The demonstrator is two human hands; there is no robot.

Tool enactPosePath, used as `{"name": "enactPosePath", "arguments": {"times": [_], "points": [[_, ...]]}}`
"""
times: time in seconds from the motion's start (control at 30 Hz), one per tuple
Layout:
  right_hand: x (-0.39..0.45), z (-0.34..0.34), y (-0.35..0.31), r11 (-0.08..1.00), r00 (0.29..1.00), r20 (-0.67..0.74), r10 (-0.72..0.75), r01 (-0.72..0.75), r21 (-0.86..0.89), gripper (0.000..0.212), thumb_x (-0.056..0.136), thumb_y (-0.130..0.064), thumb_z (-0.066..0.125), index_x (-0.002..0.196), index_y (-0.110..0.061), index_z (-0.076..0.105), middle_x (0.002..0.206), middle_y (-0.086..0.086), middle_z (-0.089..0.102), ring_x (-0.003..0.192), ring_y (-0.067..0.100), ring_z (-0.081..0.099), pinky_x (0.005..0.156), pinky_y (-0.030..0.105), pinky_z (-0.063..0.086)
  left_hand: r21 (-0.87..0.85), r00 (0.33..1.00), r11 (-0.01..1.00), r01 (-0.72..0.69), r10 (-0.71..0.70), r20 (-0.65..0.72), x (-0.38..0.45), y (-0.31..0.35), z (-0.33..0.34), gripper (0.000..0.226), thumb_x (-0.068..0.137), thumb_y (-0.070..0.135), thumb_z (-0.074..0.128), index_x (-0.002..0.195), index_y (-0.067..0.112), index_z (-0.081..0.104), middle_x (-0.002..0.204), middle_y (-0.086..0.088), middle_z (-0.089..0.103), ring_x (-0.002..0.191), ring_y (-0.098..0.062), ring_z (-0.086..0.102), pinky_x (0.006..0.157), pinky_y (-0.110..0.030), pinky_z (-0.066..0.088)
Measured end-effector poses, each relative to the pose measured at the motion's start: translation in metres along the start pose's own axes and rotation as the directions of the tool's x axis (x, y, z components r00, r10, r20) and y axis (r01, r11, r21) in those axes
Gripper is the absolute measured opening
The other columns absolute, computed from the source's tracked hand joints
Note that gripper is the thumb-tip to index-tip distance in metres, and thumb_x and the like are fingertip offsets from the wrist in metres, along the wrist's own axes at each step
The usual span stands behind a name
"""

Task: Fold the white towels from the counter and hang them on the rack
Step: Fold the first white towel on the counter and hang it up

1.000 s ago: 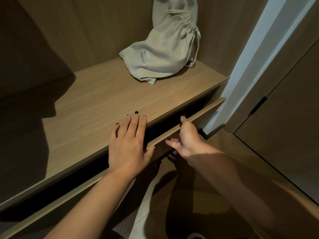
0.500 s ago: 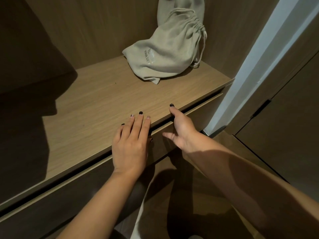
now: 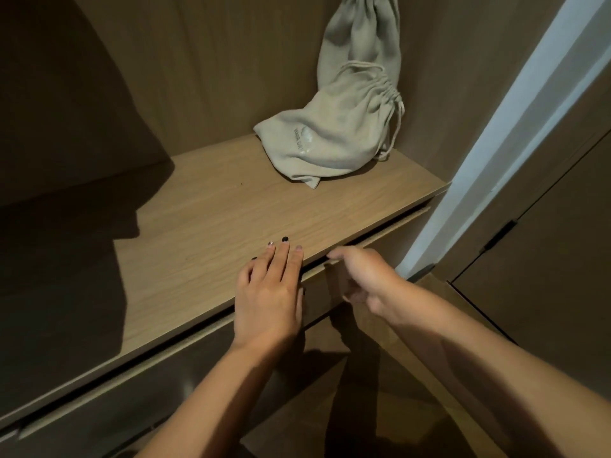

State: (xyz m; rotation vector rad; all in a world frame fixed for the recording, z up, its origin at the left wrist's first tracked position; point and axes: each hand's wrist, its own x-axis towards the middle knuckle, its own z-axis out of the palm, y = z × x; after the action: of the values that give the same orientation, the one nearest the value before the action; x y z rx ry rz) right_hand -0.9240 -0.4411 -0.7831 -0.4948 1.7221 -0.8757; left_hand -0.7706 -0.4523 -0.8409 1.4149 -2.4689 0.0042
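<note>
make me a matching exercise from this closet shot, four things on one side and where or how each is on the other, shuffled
Things:
1. left hand
2. right hand
3. drawstring bag
4. drawer

States:
a. almost fully shut under the shelf
b. slumped against the back wall
c. flat on the shelf top
d. fingers curled at the drawer's top edge

Pairs: 1-c, 2-d, 3-b, 4-a

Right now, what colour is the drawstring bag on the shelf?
Pale grey-beige drawstring bag, seen in the head view.
</note>
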Motion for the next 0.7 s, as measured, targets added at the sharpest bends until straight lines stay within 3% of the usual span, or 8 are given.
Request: {"name": "enactPosePath", "arguments": {"times": [0.07, 0.17, 0.27, 0.33, 0.4, 0.5, 0.63, 0.7], "points": [[-0.019, -0.007, -0.011, 0.932, 0.995, 0.054, -0.088, 0.102, -0.347, 0.052, 0.093, -0.033, 0.059, 0.141, -0.017, 0.045, 0.127, 0.004, 0.058, 0.113, 0.022, 0.057, 0.092, 0.036, 0.045, -0.057, 0.995, 0.996, -0.071, 0.075, 0.071, 0.005, -0.011, -0.017, 0.069, 0.084, 0.036, 0.071, 0.146, 0.024, 0.042, 0.151, -0.005, 0.044, 0.14, -0.024, 0.042, 0.113, -0.042, 0.03], [-0.037, -0.009, -0.023, 0.539, 0.921, 0.124, -0.369, 0.321, -0.779, 0.034, 0.094, -0.038, 0.057, 0.122, -0.019, 0.058, 0.102, -0.001, 0.063, 0.081, 0.008, 0.058, 0.081, 0.031, 0.053, -0.175, 0.977, 0.976, -0.133, 0.159, 0.143, 0.011, -0.04, -0.038, 0.071, 0.091, 0.048, 0.053, 0.151, 0.034, 0.018, 0.16, 0.003, 0.026, 0.149, -0.014, 0.018, 0.122, -0.04, 0.012], [-0.035, -0.003, -0.022, 0.215, 0.714, 0.206, -0.669, 0.451, -0.866, 0.043, 0.095, -0.038, 0.054, 0.133, -0.019, 0.05, 0.121, 0.001, 0.061, 0.112, 0.018, 0.059, 0.094, 0.036, 0.052, -0.135, 0.955, 0.978, -0.156, 0.184, 0.231, 0.008, -0.064, -0.045, 0.08, 0.082, 0.069, 0.026, 0.151, 0.037, 0.001, 0.163, 0.005, 0.005, 0.151, -0.013, -0.005, 0.121, -0.041, -0.004], [-0.022, 0.0, -0.02, 0.01, 0.617, 0.365, -0.698, 0.518, -0.856, 0.065, 0.096, -0.04, 0.052, 0.153, -0.021, 0.025, 0.157, 0.003, 0.028, 0.147, 0.02, 0.022, 0.118, 0.038, 0.023, -0.041, 0.93, 0.987, -0.158, 0.162, 0.331, 0.007, -0.07, -0.042, 0.084, 0.085, 0.064, 0.024, 0.151, 0.033, -0.017, 0.161, 0.004, -0.019, 0.147, -0.016, -0.024, 0.119, -0.041, -0.015], [-0.007, 0.004, -0.021, -0.149, 0.629, 0.51, -0.588, 0.535, -0.832, 0.078, 0.098, -0.041, 0.049, 0.156, -0.023, 0.0, 0.164, 0.002, -0.009, 0.147, 0.017, -0.018, 0.117, 0.036, -0.007, 0.069, 0.899, 0.98, -0.185, 0.14, 0.415, 0.008, -0.069, -0.036, 0.091, 0.083, 0.059, 0.023, 0.145, 0.028, -0.036, 0.155, 0.0, -0.034, 0.144, -0.022, -0.032, 0.117, -0.043, -0.02], [0.009, 0.007, -0.018, -0.177, 0.726, 0.551, -0.412, 0.529, -0.83, 0.088, 0.097, -0.041, 0.052, 0.155, -0.023, -0.011, 0.159, 0.001, -0.025, 0.142, 0.018, -0.029, 0.114, 0.038, -0.015, -0.032, 0.917, 0.991, -0.127, 0.129, 0.378, 0.015, -0.07, -0.029, 0.097, 0.077, 0.077, 0.017, 0.152, 0.028, -0.021, 0.16, -0.001, -0.021, 0.148, -0.02, -0.018, 0.118, -0.045, -0.012], [0.002, 0.001, -0.017, -0.13, 0.722, 0.561, -0.405, 0.562, -0.817, 0.085, 0.096, -0.046, 0.051, 0.156, -0.021, -0.005, 0.164, 0.005, -0.007, 0.15, 0.025, -0.01, 0.12, 0.04, -0.004, -0.192, 0.916, 0.98, -0.051, 0.122, 0.382, 0.015, -0.073, -0.039, 0.087, 0.086, 0.067, 0.036, 0.155, 0.019, 0.014, 0.161, -0.009, 0.023, 0.147, -0.03, 0.026, 0.117, -0.05, 0.013], [-0.008, -0.003, -0.022, -0.126, 0.743, 0.543, -0.39, 0.541, -0.831, 0.086, 0.097, -0.047, 0.047, 0.155, -0.021, -0.011, 0.164, 0.006, -0.008, 0.15, 0.025, -0.01, 0.119, 0.038, -0.007, -0.224, 0.898, 0.974, -0.008, 0.106, 0.427, 0.012, -0.07, -0.049, 0.09, 0.087, 0.068, 0.026, 0.157, 0.018, 0.003, 0.164, -0.007, 0.006, 0.15, -0.026, 0.012, 0.12, -0.049, 0.006]]}}
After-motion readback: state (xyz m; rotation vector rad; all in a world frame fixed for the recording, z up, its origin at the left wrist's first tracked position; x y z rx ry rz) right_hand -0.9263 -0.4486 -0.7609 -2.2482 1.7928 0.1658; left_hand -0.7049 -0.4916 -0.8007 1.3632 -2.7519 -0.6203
